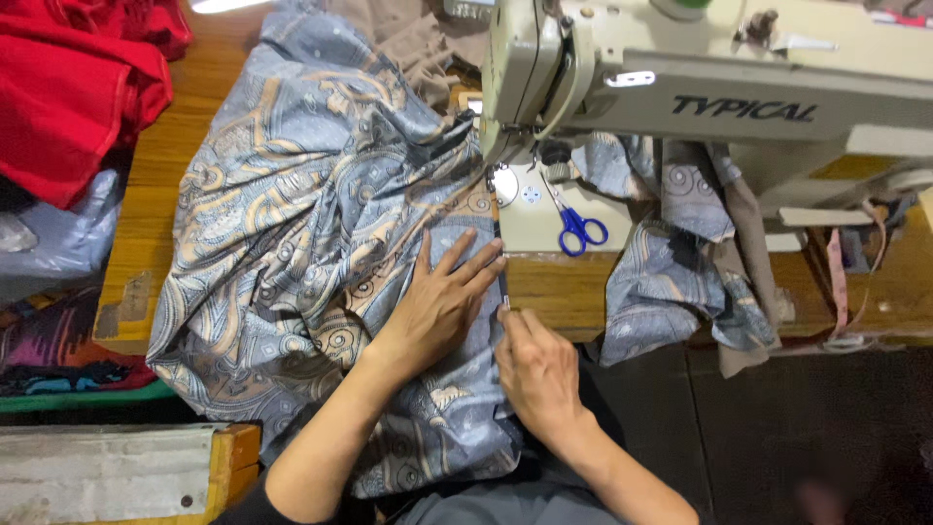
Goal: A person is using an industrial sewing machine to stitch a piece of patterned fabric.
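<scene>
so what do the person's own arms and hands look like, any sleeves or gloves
Both forearms are bare: no sleeves reach the part in view. The left hand and the right hand wear no gloves, and no rings, watch or bracelet show from this angle. Fingernails look short and unpainted. A bit of dark grey clothing shows at the bottom edge.

The large cloth spread at the centre is grey-blue, printed with tan and cream swirls, rings and paisley-like curls; the same print shows on the bunch hanging at three o'clock. At ten o'clock lies bright red fabric with a thin paler stitch line. The sewing machine at one o'clock is pale cream-beige with dark lettering, and the scissors beneath it have vivid blue handles. The table is warm honey-brown wood. At eight o'clock a dark cloth seems to carry purple and orange markings over a green edge, though it is dim there.
</scene>
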